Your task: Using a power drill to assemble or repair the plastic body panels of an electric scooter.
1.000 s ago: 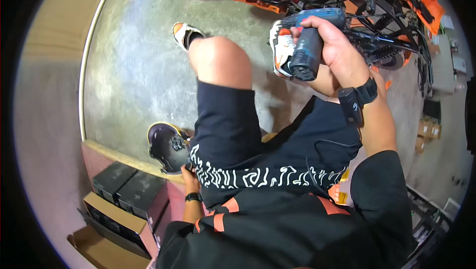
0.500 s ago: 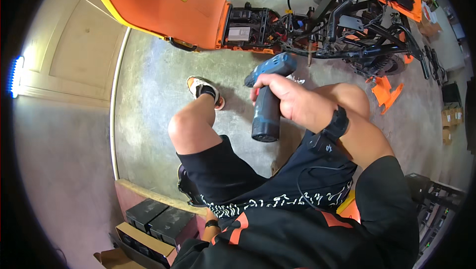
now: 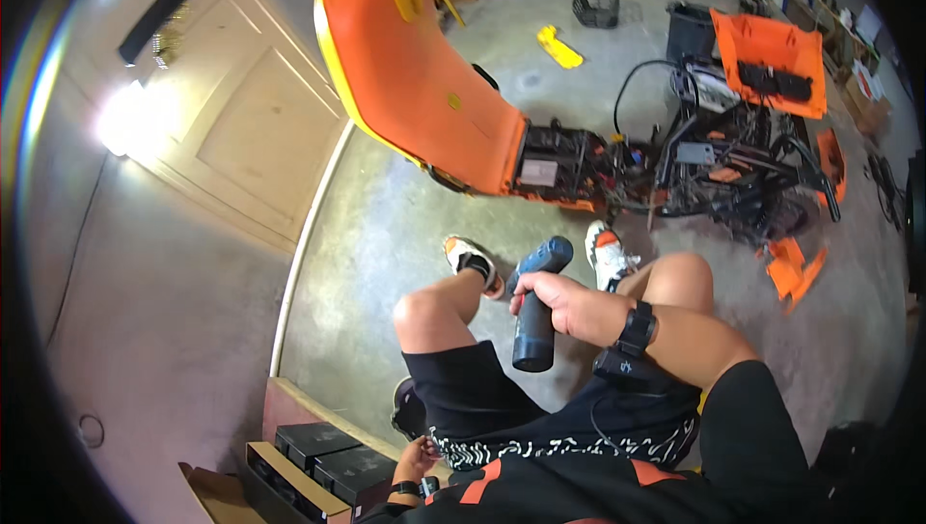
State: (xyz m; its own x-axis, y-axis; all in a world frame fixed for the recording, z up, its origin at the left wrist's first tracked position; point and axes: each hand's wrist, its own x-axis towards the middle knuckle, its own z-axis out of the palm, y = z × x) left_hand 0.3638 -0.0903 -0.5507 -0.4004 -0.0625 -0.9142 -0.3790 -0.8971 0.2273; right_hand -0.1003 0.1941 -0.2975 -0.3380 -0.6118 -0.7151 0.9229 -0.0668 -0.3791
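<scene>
leftward, black boxes [image 3: 313,442] sit near a dark curved shell [image 3: 409,410] and the left hand [image 3: 416,456] beside it, whose grip i cannot tell. between the knees [image 3: 422,317], a blue-and-black cordless drill [image 3: 548,257] is grasped by its handle [image 3: 535,339] in the right hand [image 3: 562,302]. farther right, ahead, lies an exposed black vehicle frame [image 3: 762,184] with orange panels [image 3: 791,273].

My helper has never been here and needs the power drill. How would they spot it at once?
Find the large orange, yellow-edged panel, then look from it toward the two bent knees. Between the knees in this view, the right hand grips the power drill by its dark handle. Its blue-and-black pistol shape sets it apart from the pale shoes beyond it.
</scene>
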